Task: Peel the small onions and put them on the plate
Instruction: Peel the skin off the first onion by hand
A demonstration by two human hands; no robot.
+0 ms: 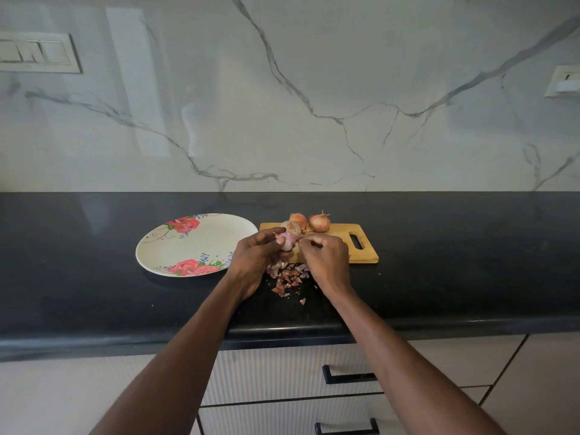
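My left hand (255, 257) holds a partly peeled pale purple onion (287, 240) over the left end of a wooden cutting board (361, 243). My right hand (326, 257) is right beside it, with fingertips pinched on a strip of the onion's skin. Three unpeeled small onions (319, 222) sit at the back of the board. A white plate (194, 243) with red rose prints lies to the left of the board and holds nothing. Loose onion skins (287, 279) lie on the counter between my wrists.
The black countertop (94, 262) runs the full width, backed by a marble wall (282, 105) with switch panels at far left and right. White drawers with black handles (348, 376) sit below the counter's front edge.
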